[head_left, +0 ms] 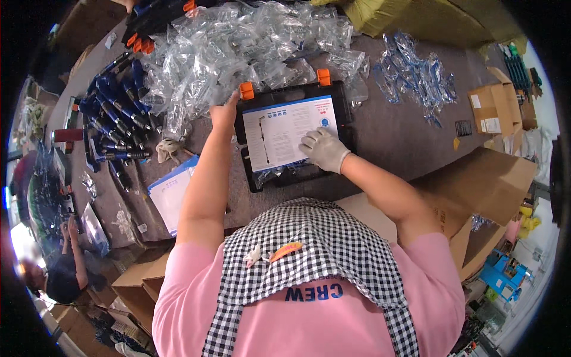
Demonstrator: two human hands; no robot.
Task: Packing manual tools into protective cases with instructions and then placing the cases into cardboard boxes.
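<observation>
A black plastic case (351, 134) with orange latches (247, 90) lies opened out in front of me. A white printed leaflet (285, 128) with a blue edge lies across it, and something in clear plastic shows under its near edge. My left hand (223, 115), bare, is closed at the case's far left corner beside a latch; some of its fingers are hidden. My right hand (324, 150), in a pale glove, rests on the right part of the leaflet with its fingers stretched out flat.
Clear plastic bags (202, 53) are heaped beyond the case. Several blue-and-black tools (116, 101) lie at left, near stacked leaflets (172, 193). Bagged blue parts (413, 74) lie at far right. Cardboard boxes (476, 172) stand on the right. Another person (65, 268) is at far left.
</observation>
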